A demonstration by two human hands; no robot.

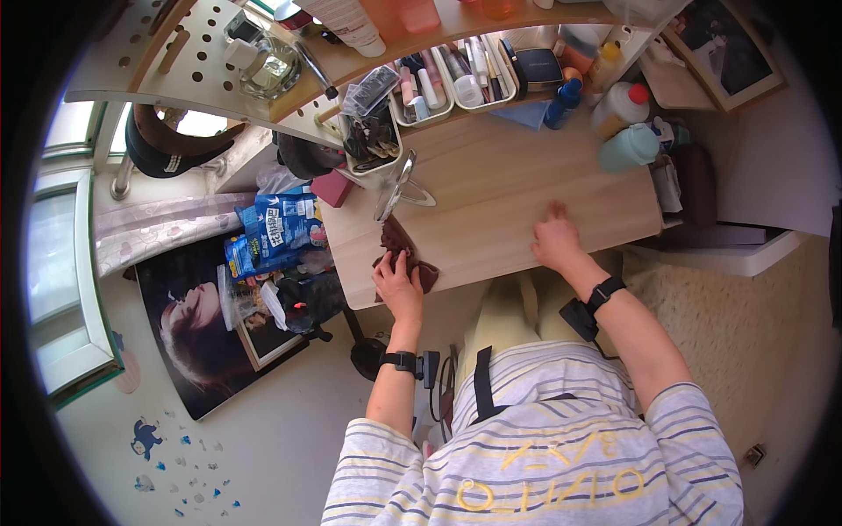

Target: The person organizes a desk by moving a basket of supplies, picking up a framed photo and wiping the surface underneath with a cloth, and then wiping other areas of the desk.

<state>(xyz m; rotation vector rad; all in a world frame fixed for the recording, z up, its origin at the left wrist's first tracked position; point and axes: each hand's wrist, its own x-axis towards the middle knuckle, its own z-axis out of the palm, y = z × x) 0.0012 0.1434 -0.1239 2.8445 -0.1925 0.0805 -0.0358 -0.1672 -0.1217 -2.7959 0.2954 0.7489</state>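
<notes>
My left hand (398, 287) is at the left front of a light wood desktop (491, 193), its fingers bent over a crumpled dark maroon cloth (396, 238). Part of the cloth shows above the fingers and another part sticks out to their right. The fingertips are partly lost against the cloth. My right hand (558, 238) lies on the desktop near its front edge, right of the middle, fingers stretched forward with nothing in them. Just beyond the cloth stands a small tilted mirror (396, 186) on a stand.
White trays of cosmetics (469, 74) line the back under a curved shelf (421, 37). A blue bottle (562, 105) and a mint-green lidded container (629, 147) stand at the back right. A pink box (331, 188) sits at the left edge, beside blue packages (276, 232).
</notes>
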